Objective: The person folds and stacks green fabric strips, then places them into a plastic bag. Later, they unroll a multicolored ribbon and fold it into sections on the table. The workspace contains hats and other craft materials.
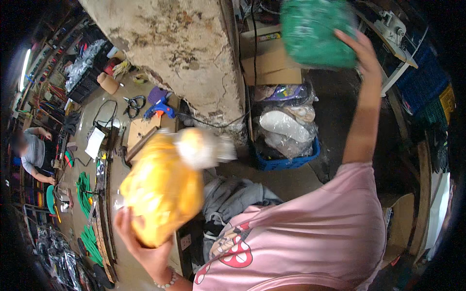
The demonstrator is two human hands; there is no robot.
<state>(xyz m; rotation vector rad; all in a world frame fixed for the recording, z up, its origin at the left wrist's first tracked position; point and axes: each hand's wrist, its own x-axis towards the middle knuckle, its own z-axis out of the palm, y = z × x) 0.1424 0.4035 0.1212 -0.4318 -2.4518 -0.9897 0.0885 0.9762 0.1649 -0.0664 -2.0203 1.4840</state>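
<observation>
My left hand [145, 247] grips a yellow plastic-wrapped bundle [167, 189] from below, holding it up over the worktable's near edge. A blurred, whitish rounded thing [196, 147] shows at the bundle's upper right end; whether it is part of the bundle I cannot tell. My right arm stretches far out to the upper right, where my right hand [361, 53] has hold of a green plastic-wrapped packet [318, 34] by its right side. Motion smears both packages, and their contents do not show clearly.
A blue basket [291, 162] of bagged, sole-shaped pieces stands beyond a worn pillar [179, 53]. On the worktable [104, 109] lie a blue glue gun [160, 109], scissors [134, 105] and green cord [84, 194]. Another person [35, 153] works at far left. A sewing machine [391, 26] sits upper right.
</observation>
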